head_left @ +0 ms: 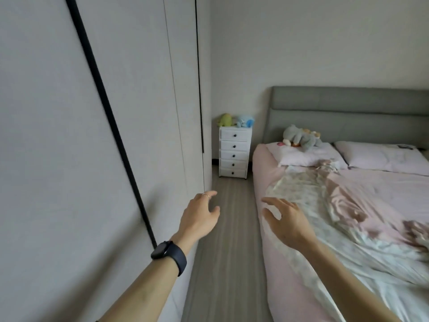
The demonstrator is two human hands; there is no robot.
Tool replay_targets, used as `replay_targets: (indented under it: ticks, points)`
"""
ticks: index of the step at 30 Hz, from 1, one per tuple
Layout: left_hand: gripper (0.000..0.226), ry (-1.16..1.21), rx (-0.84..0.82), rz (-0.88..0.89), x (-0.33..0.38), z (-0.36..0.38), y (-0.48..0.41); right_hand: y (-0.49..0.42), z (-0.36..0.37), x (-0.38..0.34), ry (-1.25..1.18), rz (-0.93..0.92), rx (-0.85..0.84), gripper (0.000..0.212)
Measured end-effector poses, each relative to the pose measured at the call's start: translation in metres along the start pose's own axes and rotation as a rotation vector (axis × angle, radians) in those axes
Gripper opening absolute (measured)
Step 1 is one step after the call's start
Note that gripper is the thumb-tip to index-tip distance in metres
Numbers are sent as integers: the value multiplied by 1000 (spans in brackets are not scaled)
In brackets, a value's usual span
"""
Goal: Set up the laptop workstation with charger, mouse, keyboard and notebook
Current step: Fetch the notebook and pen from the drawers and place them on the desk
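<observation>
"Reaching forward, both hands were in front of the person, is it right?"

"Yes. On the left wrist there was a dark watch (169, 253). The left hand (200, 217) was held above the wooden floor (227, 252), close beside the grey wardrobe door (69, 135), with a thin ring (205, 195) on one finger. Its fingers were spread and relaxed, and it held nothing."

"And the right hand?"

"The right hand (284, 219) was also spread, palm down, with nothing in it. It was over the edge of the pink bed (285, 287), where a crumpled light blanket (313, 201) lay. If it touched the blanket, I could not tell."

"What was further away?"

"Two pale pillows, the left pillow (306, 159) and the right pillow (380, 159). On the left one lay a grey plush toy (301, 135). Behind them stood the grey headboard (348, 112). In the corner between the wardrobe and the bed stood a white chest of drawers (234, 151), and on top of it sat a green plush toy (225, 119) and a blue plush toy (245, 121), side by side."

"Where was the laptop?"

"From this view I could not tell."
</observation>
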State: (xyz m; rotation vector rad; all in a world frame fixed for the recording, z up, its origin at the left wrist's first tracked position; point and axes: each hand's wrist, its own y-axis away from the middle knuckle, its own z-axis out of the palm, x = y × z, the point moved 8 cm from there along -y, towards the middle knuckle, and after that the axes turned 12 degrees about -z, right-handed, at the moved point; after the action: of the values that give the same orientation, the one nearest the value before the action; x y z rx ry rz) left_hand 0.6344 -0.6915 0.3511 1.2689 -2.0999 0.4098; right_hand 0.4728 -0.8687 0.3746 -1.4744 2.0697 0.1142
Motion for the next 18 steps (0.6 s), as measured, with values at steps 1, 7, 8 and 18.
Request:
replay_targets:
  ticks: [1,7,8,18]
  points:
    - [47,2,-3,15,8,1,-21,-18,0,7,-1,10,8,36]
    - [48,2,-56,105,68,25,-159,-137,-19,65,25,55,43,34]
    - [48,13,-56,115,78,29,-184,-162,-22,79,25,55,62,34]
    - [47,-3,2,63,123,42,-407,-388,-6,192,0,10,26,35]
